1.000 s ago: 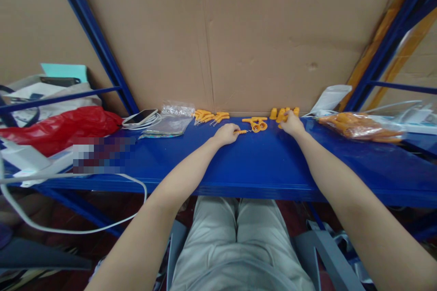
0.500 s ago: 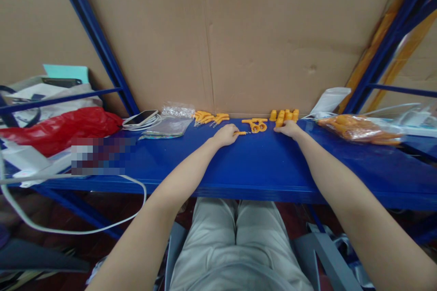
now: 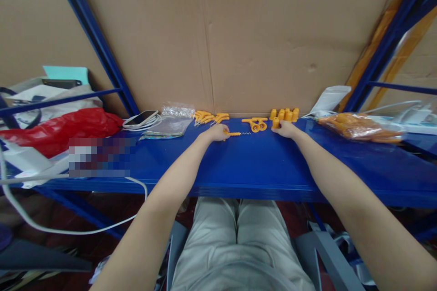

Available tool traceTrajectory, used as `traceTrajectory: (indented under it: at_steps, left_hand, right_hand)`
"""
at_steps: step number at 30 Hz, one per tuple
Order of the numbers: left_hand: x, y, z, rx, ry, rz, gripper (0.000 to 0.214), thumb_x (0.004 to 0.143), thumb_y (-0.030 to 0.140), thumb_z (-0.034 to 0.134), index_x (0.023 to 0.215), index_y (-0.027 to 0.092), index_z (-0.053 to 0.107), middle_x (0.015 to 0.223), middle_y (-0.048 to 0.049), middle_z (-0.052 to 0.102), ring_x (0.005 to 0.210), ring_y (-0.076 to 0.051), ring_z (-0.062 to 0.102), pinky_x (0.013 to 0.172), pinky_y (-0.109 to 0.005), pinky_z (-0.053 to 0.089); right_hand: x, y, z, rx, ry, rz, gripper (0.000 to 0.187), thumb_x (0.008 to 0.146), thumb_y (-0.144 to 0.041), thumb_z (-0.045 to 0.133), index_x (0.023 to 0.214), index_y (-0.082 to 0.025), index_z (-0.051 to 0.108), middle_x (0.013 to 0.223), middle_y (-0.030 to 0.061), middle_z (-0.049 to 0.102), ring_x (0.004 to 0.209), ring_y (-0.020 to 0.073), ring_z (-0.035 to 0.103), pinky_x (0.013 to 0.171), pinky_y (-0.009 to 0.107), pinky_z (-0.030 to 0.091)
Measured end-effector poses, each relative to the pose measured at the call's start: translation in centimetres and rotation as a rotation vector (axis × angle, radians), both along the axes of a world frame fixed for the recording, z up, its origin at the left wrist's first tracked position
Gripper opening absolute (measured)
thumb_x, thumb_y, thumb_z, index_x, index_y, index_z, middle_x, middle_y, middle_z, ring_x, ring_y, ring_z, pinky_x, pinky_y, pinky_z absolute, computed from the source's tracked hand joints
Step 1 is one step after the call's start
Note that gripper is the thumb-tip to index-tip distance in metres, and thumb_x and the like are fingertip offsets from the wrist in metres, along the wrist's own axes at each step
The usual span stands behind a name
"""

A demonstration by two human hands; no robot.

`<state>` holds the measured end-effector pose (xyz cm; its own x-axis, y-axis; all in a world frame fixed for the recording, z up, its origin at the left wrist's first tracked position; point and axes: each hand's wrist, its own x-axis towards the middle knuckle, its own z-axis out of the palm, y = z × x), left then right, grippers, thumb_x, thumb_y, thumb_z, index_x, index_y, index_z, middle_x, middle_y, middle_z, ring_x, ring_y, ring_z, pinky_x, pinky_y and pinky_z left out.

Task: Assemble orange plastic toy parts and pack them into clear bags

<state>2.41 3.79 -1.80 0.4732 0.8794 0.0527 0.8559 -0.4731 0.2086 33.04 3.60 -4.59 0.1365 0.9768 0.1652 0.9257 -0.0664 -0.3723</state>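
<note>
My left hand (image 3: 217,132) is closed round the orange end of a corkscrew (image 3: 235,134), whose ridged shaft and thin metal spiral point right, low over the blue shelf. My right hand (image 3: 287,130) has its fingers closed on an orange cap (image 3: 275,122), which stands upright in front of the other orange caps (image 3: 284,114). Between my hands lie two orange handle pieces with round open ends (image 3: 258,126). Behind my left hand is a pile of orange corkscrews (image 3: 209,117) with metal spirals.
The blue shelf (image 3: 252,163) backs onto a cardboard sheet (image 3: 273,45). On the left are a clear plastic bag (image 3: 167,127), a phone (image 3: 143,117) with a white cable and a red bag (image 3: 64,129). A bag of orange parts (image 3: 358,128) lies right, between blue posts.
My left hand has drawn the corkscrew leftward, away from the round-ended handle pieces, so more of its shaft shows. My right hand has shifted slightly left with the cap.
</note>
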Motion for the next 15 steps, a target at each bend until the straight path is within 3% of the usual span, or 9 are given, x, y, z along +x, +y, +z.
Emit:
traceTrajectory:
  at_steps: [10,15]
  left_hand:
    - [0.3,0.0,-0.5,0.085,-0.186,0.092,0.026,0.081,0.024,0.063,0.106,0.015,0.067,0.08,-0.0057,0.074,0.078,-0.02,0.069,0.072,-0.027,0.05]
    - [0.3,0.5,-1.0,0.212,-0.198,0.097,0.026,0.078,0.025,0.066,0.104,0.018,0.067,0.09,-0.0054,0.073,0.09,-0.022,0.069,0.079,-0.029,0.051]
  right_hand:
    - [-0.9,-0.4,1.0,0.243,-0.152,0.091,0.044,0.079,-0.022,0.06,0.124,-0.021,0.062,0.121,0.0126,0.068,0.113,0.036,0.062,0.092,0.051,0.05]
    - [-2.5,-1.3,1.9,0.323,-0.142,0.192,0.045,0.079,-0.017,0.058,0.123,-0.016,0.064,0.122,0.014,0.068,0.113,0.0331,0.062,0.096,0.048,0.049]
